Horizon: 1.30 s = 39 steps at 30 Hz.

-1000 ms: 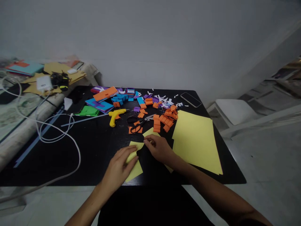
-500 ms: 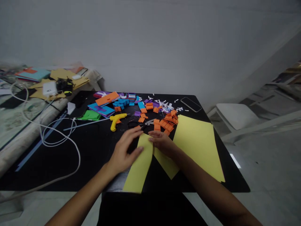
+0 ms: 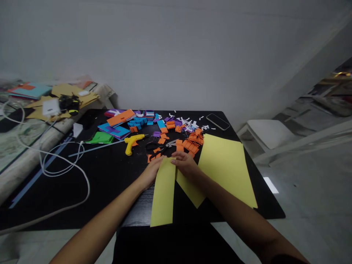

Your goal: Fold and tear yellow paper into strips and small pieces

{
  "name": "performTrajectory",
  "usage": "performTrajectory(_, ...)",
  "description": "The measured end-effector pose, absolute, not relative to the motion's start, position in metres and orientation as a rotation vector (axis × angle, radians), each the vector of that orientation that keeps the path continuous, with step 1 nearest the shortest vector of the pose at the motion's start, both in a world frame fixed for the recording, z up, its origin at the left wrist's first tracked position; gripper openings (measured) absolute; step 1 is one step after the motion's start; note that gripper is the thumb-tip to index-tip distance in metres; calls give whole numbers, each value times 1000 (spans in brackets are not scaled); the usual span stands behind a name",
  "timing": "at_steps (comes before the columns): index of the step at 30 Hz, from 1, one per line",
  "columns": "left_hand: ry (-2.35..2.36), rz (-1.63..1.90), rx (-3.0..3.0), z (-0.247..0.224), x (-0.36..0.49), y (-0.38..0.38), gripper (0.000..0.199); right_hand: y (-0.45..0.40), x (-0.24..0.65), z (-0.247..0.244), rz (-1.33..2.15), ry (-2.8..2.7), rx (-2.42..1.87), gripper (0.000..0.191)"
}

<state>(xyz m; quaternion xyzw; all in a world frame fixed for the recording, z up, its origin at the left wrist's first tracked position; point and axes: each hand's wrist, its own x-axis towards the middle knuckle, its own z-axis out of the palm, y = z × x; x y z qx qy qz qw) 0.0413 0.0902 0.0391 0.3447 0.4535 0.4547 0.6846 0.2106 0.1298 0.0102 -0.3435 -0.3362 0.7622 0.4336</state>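
A long yellow paper strip [image 3: 163, 194] stretches from my fingers down to the table's front edge. My left hand [image 3: 150, 173] is closed at its upper left edge, the fingertips partly hidden by the paper. At the strip's top right corner, my right hand [image 3: 187, 165] pinches the paper between thumb and fingers. Another yellow paper piece [image 3: 194, 194] lies slantwise under my right wrist. Beyond the hands are cutting pliers [image 3: 169, 144] and a heap of folded orange paper pieces [image 3: 191, 146].
Large yellow sheets [image 3: 227, 168] lie at the right, with a phone [image 3: 218, 121] behind. A yellow glue gun [image 3: 133, 142] rests left of centre, near green paper pieces [image 3: 101, 138] and an orange packet [image 3: 121, 118]. A white cable [image 3: 85, 176] loops over the left side.
My left hand has moved from lying over the strip with its thumb on top to its left edge. The strip has turned straighter toward me. My right hand stays at its top corner.
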Motion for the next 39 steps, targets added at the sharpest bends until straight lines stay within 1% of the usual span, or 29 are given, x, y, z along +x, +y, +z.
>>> performTrajectory(4, 960, 968, 747, 37, 41, 89, 53, 128, 208, 9, 1898, -888, -843, 49)
performTrajectory(11, 857, 929, 777, 36, 38, 92, 52, 129, 210, 8, 1859, -982, -843, 47)
performTrajectory(16, 793, 921, 836, 39, 33, 94, 58, 132, 211, 2, 1834, -1025, -856, 47)
performTrajectory(21, 774, 860, 893, 45, 30, 92, 53, 129, 214, 4, 1800, -1045, -875, 40)
performTrajectory(25, 829, 801, 954, 45, 30, 91, 45, 125, 216, 8, 1792, -1056, -888, 36)
performTrajectory(29, 875, 791, 1008, 43, 30, 92, 39, 124, 216, 12, 1807, -1016, -880, 35)
performTrajectory(35, 936, 811, 1040, 43, 31, 96, 37, 126, 215, 18, 1815, -999, -868, 42)
performTrajectory(39, 895, 826, 1050, 46, 33, 96, 37, 121, 216, 18, 1783, -1034, -877, 35)
